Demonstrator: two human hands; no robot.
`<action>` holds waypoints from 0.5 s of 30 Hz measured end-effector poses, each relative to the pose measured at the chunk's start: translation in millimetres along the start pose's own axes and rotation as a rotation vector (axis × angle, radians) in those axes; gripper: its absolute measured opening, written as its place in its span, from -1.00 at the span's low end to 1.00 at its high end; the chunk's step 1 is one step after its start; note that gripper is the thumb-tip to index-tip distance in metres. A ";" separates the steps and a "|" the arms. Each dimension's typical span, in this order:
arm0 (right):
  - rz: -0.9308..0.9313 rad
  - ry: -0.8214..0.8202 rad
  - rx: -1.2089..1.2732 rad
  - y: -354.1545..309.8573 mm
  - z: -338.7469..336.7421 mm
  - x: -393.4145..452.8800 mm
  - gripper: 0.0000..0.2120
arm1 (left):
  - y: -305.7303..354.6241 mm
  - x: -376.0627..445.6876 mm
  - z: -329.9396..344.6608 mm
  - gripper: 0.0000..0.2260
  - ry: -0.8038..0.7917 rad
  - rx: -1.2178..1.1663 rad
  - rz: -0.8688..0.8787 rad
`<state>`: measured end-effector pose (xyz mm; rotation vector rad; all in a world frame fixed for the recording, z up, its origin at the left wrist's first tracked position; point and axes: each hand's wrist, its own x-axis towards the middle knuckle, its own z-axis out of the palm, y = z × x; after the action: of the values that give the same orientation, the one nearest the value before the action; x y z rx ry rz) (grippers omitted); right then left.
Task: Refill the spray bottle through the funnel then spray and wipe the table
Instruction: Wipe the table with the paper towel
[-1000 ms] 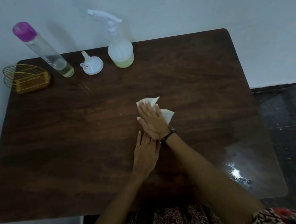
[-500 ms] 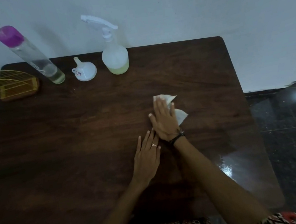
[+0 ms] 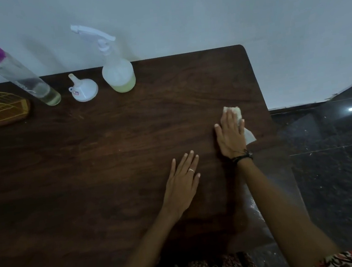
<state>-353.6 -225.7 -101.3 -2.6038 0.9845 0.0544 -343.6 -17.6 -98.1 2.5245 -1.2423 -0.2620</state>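
My right hand (image 3: pixel 230 134) presses flat on a white tissue (image 3: pixel 236 111) near the right edge of the dark wooden table (image 3: pixel 108 162). Only the tissue's corners show past my fingers. My left hand (image 3: pixel 182 182) rests flat on the table, fingers spread, holding nothing. At the back stand the white spray bottle (image 3: pixel 117 74) with yellowish liquid in its base, a white funnel (image 3: pixel 83 89) lying mouth down beside it, and a tall clear bottle with a purple cap (image 3: pixel 15 73).
A gold wire holder (image 3: pixel 1 108) on a wooden base sits at the back left corner. A pale wall runs behind the table. Dark tiled floor (image 3: pixel 336 160) lies to the right. A wet sheen shows on the table's near right part.
My right hand has slid the tissue from the table's middle to near the right edge. My left hand has stayed flat on the table.
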 end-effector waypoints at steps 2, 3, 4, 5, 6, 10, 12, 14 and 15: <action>0.048 0.013 0.012 22.5 -6.2 -2.9 -0.45 | 14.7 -0.1 2.9 -0.56 -0.003 -0.030 -0.003; 0.068 0.025 0.009 33.3 -9.9 -6.1 -0.46 | 22.1 -0.8 4.8 -0.56 -0.010 -0.041 -0.005; 0.087 0.042 0.004 44.1 -13.1 -9.6 -0.46 | 29.3 -2.1 7.0 -0.56 -0.014 -0.039 -0.005; 0.107 0.054 -0.001 54.9 -15.3 -13.3 -0.46 | 36.1 -3.4 9.5 -0.56 -0.018 -0.035 -0.008; 0.127 0.061 -0.011 63.7 -16.9 -17.4 -0.44 | 42.1 -5.1 12.1 -0.56 -0.020 -0.035 -0.016; 0.172 0.083 -0.011 63.3 -14.6 -40.2 -0.27 | 56.6 -15.3 20.0 -0.57 -0.005 -0.059 -0.057; 0.085 0.082 -0.025 43.0 -5.2 -59.2 -0.34 | 60.5 -21.8 22.5 -0.59 0.013 -0.079 -0.060; -0.069 0.060 -0.030 19.3 11.3 -85.1 -0.41 | 63.6 -31.0 23.9 -0.60 0.038 -0.090 -0.067; -0.138 0.032 -0.028 8.3 18.1 -99.8 -0.42 | 63.1 -36.8 25.2 -0.60 0.051 -0.097 -0.077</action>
<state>-432.9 -162.0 -104.9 -2.6992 0.8179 -0.0088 -419.9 -29.6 -98.2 2.4833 -1.0884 -0.2675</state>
